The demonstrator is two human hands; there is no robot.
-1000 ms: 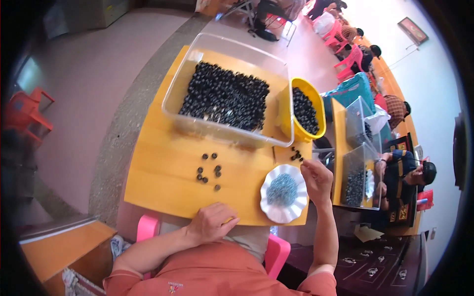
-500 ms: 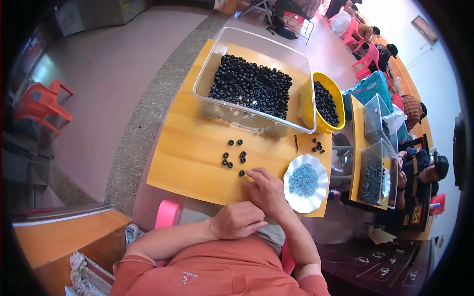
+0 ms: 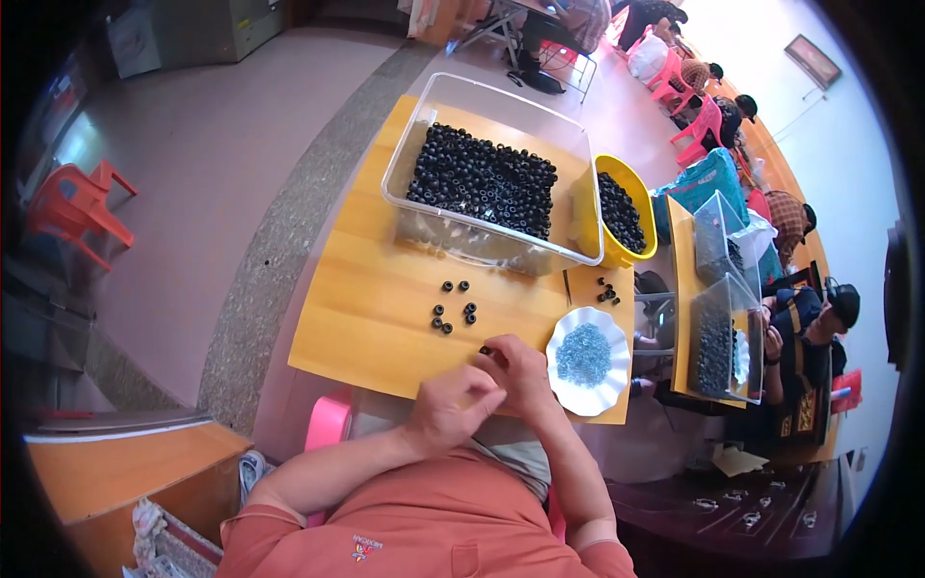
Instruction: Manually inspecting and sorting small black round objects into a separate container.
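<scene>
My right hand (image 3: 523,376) is at the table's near edge, its fingers closed on a small black ring (image 3: 485,351) at their tips. Close beside it on the left is my left hand (image 3: 453,407), thumb and fingers drawn together; whatever may be between them is hidden. Beyond my hands several loose black rings (image 3: 447,328) lie spread on the wooden table (image 3: 356,332). Just right of my right hand sits a white scalloped plate (image 3: 567,397) heaped with small pale-blue glassy beads (image 3: 584,354).
At the table's far side stands a clear plastic bin (image 3: 482,252) of black rings, with a yellow tub (image 3: 651,231) of them beside it. More rings (image 3: 606,291) and a thin dark stick (image 3: 568,288) lie behind the plate. Another person (image 3: 805,323) sits at a neighbouring table right.
My right hand has taken hold of the nearest black ring and drawn it slightly toward me. My left hand has come up closer, fingers now pinched. The view has shifted a little.
</scene>
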